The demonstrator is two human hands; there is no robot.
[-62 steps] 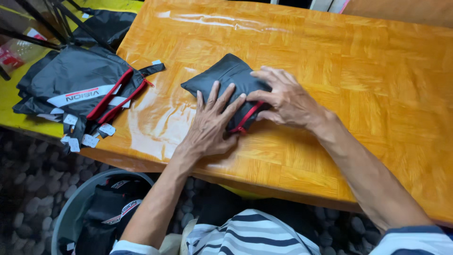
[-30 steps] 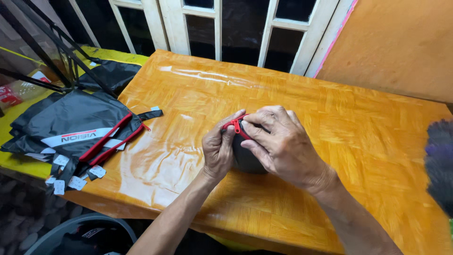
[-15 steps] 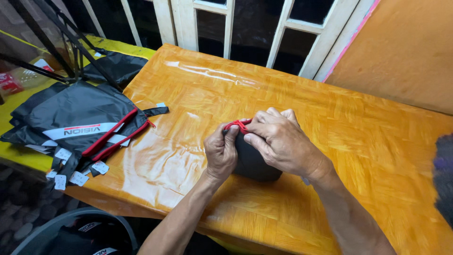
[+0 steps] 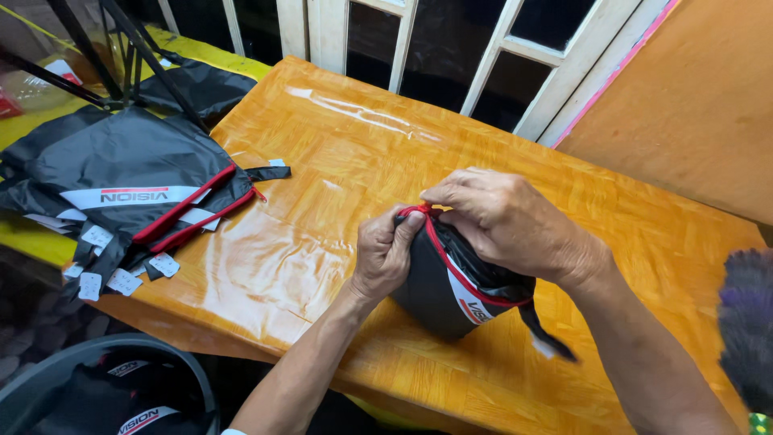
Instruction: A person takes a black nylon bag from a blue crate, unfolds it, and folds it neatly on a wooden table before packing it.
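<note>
Both hands' fingers, left hand (image 4: pixel 385 254) and right hand (image 4: pixel 506 219), pinch the red-trimmed black pouch (image 4: pixel 451 294) bearing a white label strip (image 4: pixel 465 300).

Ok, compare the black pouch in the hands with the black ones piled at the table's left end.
The pouch in hand is bunched into a compact bundle standing on the table, gripped by the left hand and right hand; the piled pouches lie flat, spread out, untouched, paper tags dangling. Both are black fabric with red trim.
</note>
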